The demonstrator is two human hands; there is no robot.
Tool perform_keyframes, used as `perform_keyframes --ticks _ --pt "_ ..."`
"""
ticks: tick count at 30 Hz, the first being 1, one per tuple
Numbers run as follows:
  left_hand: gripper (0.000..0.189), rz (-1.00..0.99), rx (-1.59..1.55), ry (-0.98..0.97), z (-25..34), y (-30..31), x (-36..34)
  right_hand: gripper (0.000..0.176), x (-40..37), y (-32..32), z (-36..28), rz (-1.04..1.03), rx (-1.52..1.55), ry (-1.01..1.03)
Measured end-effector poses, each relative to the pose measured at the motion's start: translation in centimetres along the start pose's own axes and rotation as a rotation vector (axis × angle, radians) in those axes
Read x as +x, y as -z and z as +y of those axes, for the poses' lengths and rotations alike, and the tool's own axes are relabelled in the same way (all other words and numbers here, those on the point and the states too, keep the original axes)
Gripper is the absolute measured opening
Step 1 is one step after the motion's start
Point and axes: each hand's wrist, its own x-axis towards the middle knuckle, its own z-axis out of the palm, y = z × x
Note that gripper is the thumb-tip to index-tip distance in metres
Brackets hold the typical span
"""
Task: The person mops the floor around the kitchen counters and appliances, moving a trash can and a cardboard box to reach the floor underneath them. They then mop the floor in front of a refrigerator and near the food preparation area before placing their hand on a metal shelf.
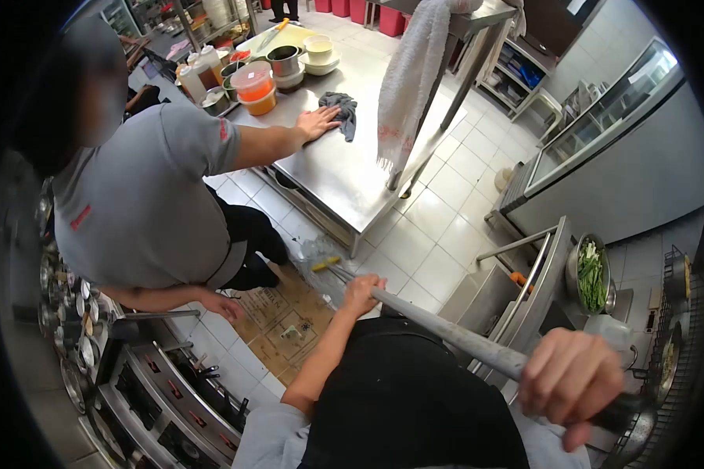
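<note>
White floor tiles (434, 223) extend around a steel table (321, 180), where, in the head view, we observe a co-worker's hand (318, 123) on a grey cloth (340, 116). We grip a long pole (446, 328) with fingers of both hands wrapped around it, the left hand (361, 295) lower on the shaft, the right hand (572, 381) near its upper end. Its yellow fitting (325, 263) lies between the cardboard (278, 348) and the table leg (356, 244); the blurred end is possibly a mop head.

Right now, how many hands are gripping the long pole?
2: the left hand, toward the far end of the pole, and the right hand, toward its near end. None appears hidden.
</note>
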Motion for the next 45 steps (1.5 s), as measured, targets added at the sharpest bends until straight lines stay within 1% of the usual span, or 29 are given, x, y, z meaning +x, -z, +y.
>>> perform_keyframes --ticks 1,3,5,7,8,10,11,12,13,14,15,17,18,19,21,23,25,27,29,31,32,33,34,36,37,39,40,43,45 --pt "0.026 0.034 0.048 0.012 -1.4 0.6 0.3 0.027 -1.1 -0.4 1.0 0.008 -0.030 0.021" --pt "0.022 0.039 0.133 0.021 -5.4 1.2 0.6 0.018 -4.1 -1.5 2.4 0.018 -0.111 -0.154" --pt "0.019 0.046 0.220 0.043 -8.2 2.3 1.2 0.024 -5.8 -2.0 4.6 0.098 -0.146 -0.280" --pt "0.018 0.044 0.292 0.207 -10.4 3.6 2.1 0.026 -7.0 -1.3 6.9 0.121 -0.317 -0.367" --pt "0.018 0.037 0.292 0.209 -11.3 4.1 2.2 0.027 -7.8 -1.0 8.2 0.107 -0.364 -0.396" --pt "0.026 0.104 0.300 0.082 -12.3 4.7 2.7 0.026 -8.5 -0.6 8.7 0.117 -0.398 -0.452" --pt "0.026 0.097 0.302 0.084 -11.3 5.1 3.1 0.025 -8.7 -0.3 9.0 0.121 -0.426 -0.504" --pt "0.027 0.021 0.239 0.094 -9.0 5.9 3.1 0.024 -7.4 -0.4 7.6 0.132 -0.472 -0.534" --pt "0.029 -0.059 0.177 0.102 -7.5 6.0 3.0 0.025 -5.5 -0.5 5.8 0.161 -0.452 -0.529" --pt "0.031 -0.037 0.104 0.095 -6.8 5.1 2.5 0.026 -3.9 -0.4 4.1 0.190 -0.437 -0.522" --pt "0.032 -0.061 0.075 0.077 -5.2 4.5 2.5 0.028 -3.4 0.1 2.9 0.171 -0.409 -0.439" --pt "0.035 -0.103 0.016 0.029 -2.2 3.2 2.3 0.025 -1.9 1.3 0.3 0.126 -0.255 -0.335" --pt "0.036 -0.122 -0.013 -0.003 -1.0 2.6 2.3 0.025 -1.8 1.3 0.0 0.175 -0.155 -0.175" --pt "0.036 -0.118 -0.010 0.000 0.1 2.1 2.4 0.023 -0.9 2.4 -0.3 0.092 0.017 -0.086" --pt "0.037 -0.155 -0.076 -0.103 2.0 2.1 2.8 0.021 1.0 1.1 -0.6 0.203 0.048 -0.035" --pt "0.035 -0.124 -0.039 -0.104 1.2 2.2 3.1 0.021 -0.2 1.7 0.3 0.144 0.017 0.016" --pt "0.034 -0.023 0.001 -0.140 -0.3 3.3 3.1 0.025 -0.5 1.9 2.3 0.050 -0.006 0.079" --pt "0.035 0.018 0.019 -0.138 -3.9 4.1 3.3 0.016 -2.0 1.9 5.0 0.066 0.016 0.077" --pt "0.031 0.032 0.197 -0.046 -7.7 5.3 4.1 0.017 -3.5 2.0 7.8 0.161 -0.133 0.043" --pt "0.022 -0.035 0.242 0.066 -10.7 7.9 5.7 0.026 -4.6 1.8 12.4 0.386 -0.274 0.021" --pt "0.018 -0.045 0.264 0.198 -12.3 9.3 6.4 0.028 -5.3 2.4 14.9 0.386 -0.368 -0.039" --pt "0.021 -0.058 0.290 0.330 -13.4 10.5 6.8 0.029 -6.2 3.4 17.5 0.389 -0.460 -0.096" --pt "0.021 -0.053 0.303 0.332 -14.0 11.6 7.3 0.015 -7.5 4.9 20.2 0.258 -0.414 -0.207" --pt "0.038 -0.012 0.391 0.279 -14.4 13.0 7.7 0.018 -10.7 6.0 28.9 0.318 -0.394 -0.252" --pt "0.038 -0.015 0.400 0.279 -14.4 13.2 7.8 0.019 -11.0 6.7 32.2 0.333 -0.430 -0.293" --pt "0.054 -0.141 0.384 0.370 -14.3 13.3 7.8 0.022 -11.6 7.0 37.2 0.345 -0.459 -0.347" --pt "0.047 -0.131 0.399 0.391 -14.1 12.9 7.5 0.022 -12.0 6.7 38.5 0.342 -0.451 -0.349" --pt "0.042 -0.084 0.440 0.371 -16.1 12.3 6.0 0.024 -12.2 5.4 39.2 0.357 -0.303 -0.375" --pt "0.038 -0.066 0.417 0.337 -15.9 12.3 5.5 0.027 -11.6 4.5 33.3 0.271 -0.388 -0.580"
